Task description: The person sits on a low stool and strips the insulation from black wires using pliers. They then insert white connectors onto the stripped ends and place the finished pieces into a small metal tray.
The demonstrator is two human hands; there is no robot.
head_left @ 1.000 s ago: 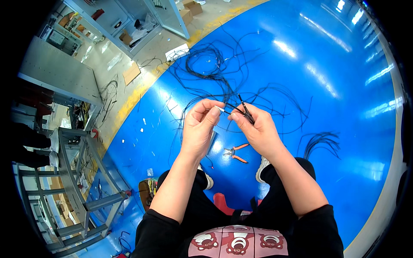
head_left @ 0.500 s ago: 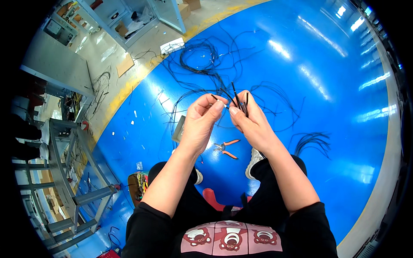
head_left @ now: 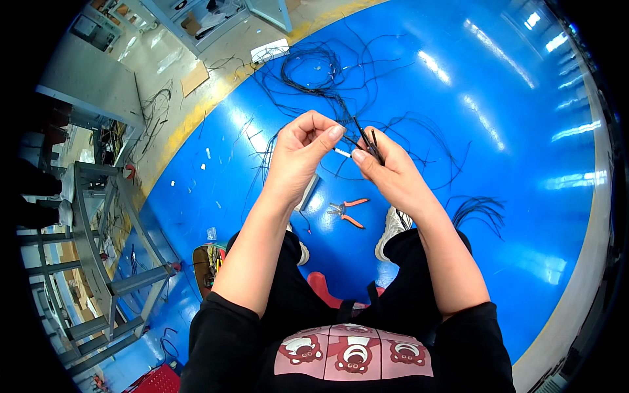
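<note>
My right hand point(head_left: 390, 164) is closed round a bunch of black wires point(head_left: 375, 145), whose ends stick up past the fingers. A white sleeve point(head_left: 342, 152) sits on one wire that points left from beside the right thumb, with a short dark tip beyond it. Just above and left of that sleeve, my left hand point(head_left: 301, 150) has thumb and forefinger pinched together. Whatever lies between those fingertips is too small to make out. Below the hands, orange-handled wire strippers point(head_left: 348, 213) lie on the blue floor.
Long black wires point(head_left: 314, 69) lie coiled and tangled ahead, with another black bundle point(head_left: 478, 209) at the right. A grey box point(head_left: 308, 193) is partly behind my left forearm. A metal step frame point(head_left: 124, 288) and a container of coloured wires point(head_left: 208, 265) stand left.
My left hand has shifted up and slightly left, away from the white-sleeved wire it was touching. That sleeve now shows clearly beside my right thumb. The right hand keeps the bunch.
</note>
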